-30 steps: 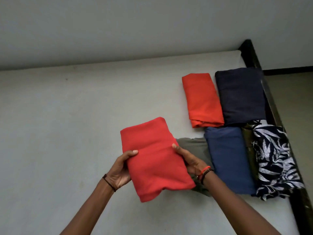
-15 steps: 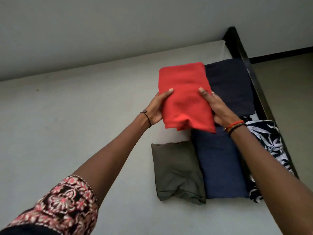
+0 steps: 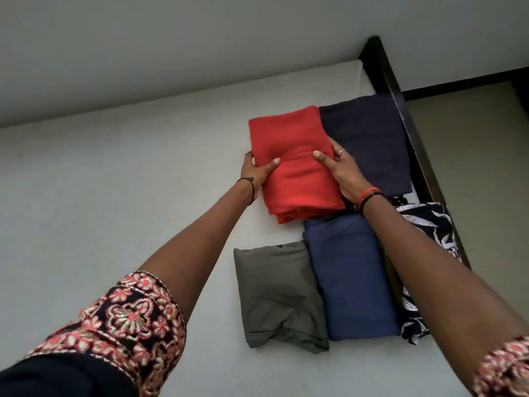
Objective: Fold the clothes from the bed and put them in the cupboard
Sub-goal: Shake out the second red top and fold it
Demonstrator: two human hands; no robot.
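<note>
A floral embroidered sleeve (image 3: 128, 319) is seen at the lower left, above the pale sheet of the bed (image 3: 100, 224). From it the bare forearm is stretched out to the left hand (image 3: 256, 173), around whose wrist a thin black thread (image 3: 248, 184) is worn. The left edge of the folded red cloth (image 3: 292, 150) is gripped by this hand, with the thumb laid on top and the fingers curled round the side.

The red cloth is placed on top of a folded orange cloth (image 3: 289, 218), of which only the near edge is shown. Nearer the person, a folded olive-grey cloth (image 3: 277, 293) is laid flat on the sheet.

The right side of the red cloth is held by the right hand (image 3: 340, 170), the thumb pressed across the top and the fingers tucked down beside a folded dark navy cloth (image 3: 369, 144). A ring (image 3: 341, 151) and red and dark bracelets (image 3: 367, 196) are worn on this hand and wrist. A folded blue cloth (image 3: 349, 276) is set just beside the olive-grey one, and a black-and-white leaf-print cloth (image 3: 429, 233) is partly hidden by the right forearm. The bed is bordered on the right by a dark wooden frame (image 3: 400, 96).
</note>
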